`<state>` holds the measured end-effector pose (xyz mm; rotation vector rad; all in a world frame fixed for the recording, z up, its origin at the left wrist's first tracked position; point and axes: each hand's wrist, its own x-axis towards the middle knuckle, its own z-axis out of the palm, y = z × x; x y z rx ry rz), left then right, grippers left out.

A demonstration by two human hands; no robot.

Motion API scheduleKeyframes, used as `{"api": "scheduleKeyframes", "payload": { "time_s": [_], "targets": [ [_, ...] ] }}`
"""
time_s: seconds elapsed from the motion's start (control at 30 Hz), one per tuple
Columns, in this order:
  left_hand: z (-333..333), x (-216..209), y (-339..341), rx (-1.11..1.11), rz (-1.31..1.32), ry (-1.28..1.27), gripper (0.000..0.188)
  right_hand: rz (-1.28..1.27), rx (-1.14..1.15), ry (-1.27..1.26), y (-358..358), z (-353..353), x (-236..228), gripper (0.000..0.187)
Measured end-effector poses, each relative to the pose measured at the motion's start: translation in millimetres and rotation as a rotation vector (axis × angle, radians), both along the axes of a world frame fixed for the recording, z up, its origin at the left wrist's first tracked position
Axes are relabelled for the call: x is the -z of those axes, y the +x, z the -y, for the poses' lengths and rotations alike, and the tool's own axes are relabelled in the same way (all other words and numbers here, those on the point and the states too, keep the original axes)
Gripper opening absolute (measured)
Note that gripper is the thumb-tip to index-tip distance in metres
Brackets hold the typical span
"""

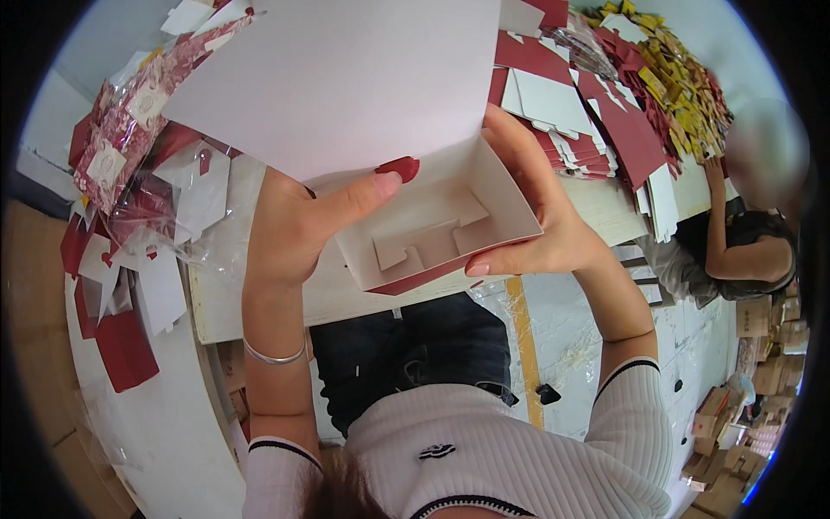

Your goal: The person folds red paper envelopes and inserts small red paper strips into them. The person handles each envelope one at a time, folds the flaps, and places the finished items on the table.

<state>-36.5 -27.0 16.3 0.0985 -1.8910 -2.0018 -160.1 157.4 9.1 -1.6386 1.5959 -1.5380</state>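
Note:
Between my hands is an open paper box (506, 192), white inside and dark red outside, tilted so that its bottom with interlocked flaps shows. Its wide white lid panel (363, 78) stands up at the far side. My left hand (290, 229) grips the left side of the box, the thumb lying by a small red tab (399, 169) at the lid's near edge; its other fingers are hidden behind the panel. My right hand (545, 208) wraps round the right wall, fingers behind it and thumb at the near right corner.
Stacked flat red and white cartons (562, 112) lie at the far right, with a heap of yellow and red packets (666, 69) behind. Folded red boxes (125, 346) and plastic-wrapped patterned packs (130, 130) are on the left. Another person (752, 242) sits at the right near brown cardboard boxes (765, 372).

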Motion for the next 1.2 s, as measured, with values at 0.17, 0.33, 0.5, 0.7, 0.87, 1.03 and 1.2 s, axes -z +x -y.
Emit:
{"api": "scheduleKeyframes", "payload": {
  "time_s": [0.17, 0.33, 0.5, 0.7, 0.87, 1.03, 1.2],
  "targets": [
    [3.4, 13.4, -0.6, -0.117, -0.156, 0.076, 0.048, 0.148, 0.135, 0.101, -12.1, 1.9, -0.1, 0.093],
    [22.9, 25.6, 20.3, -0.212, -0.107, 0.066, 0.051, 0.444, 0.415, 0.059, -122.0, -16.7, -31.4, 0.063],
    [-1.2, 30.1, 19.2, -0.269, -0.067, 0.064, 0.047, 0.342, 1.232, 0.277, -239.4, -52.9, -108.8, 0.061],
    [-16.5, 48.2, 20.0, -0.036, -0.005, -0.062, 0.038, -0.780, 0.584, 0.451, -149.3, -38.2, 8.5, 0.064],
    [-29.8, 44.6, 16.9, -0.025, -0.031, -0.042, 0.025, -0.784, 0.626, 0.478, -116.9, -42.9, 31.3, 0.053],
    [-34.7, 42.0, 15.8, 0.009, 0.006, 0.020, 0.025, -0.713, 0.718, 0.304, -98.0, -59.1, 29.7, 0.022],
    [-42.7, 32.9, -2.1, -0.255, -0.176, -0.442, 0.059, -1.101, 0.857, -0.252, -93.5, -78.0, -15.5, 0.008]
  ]
}}
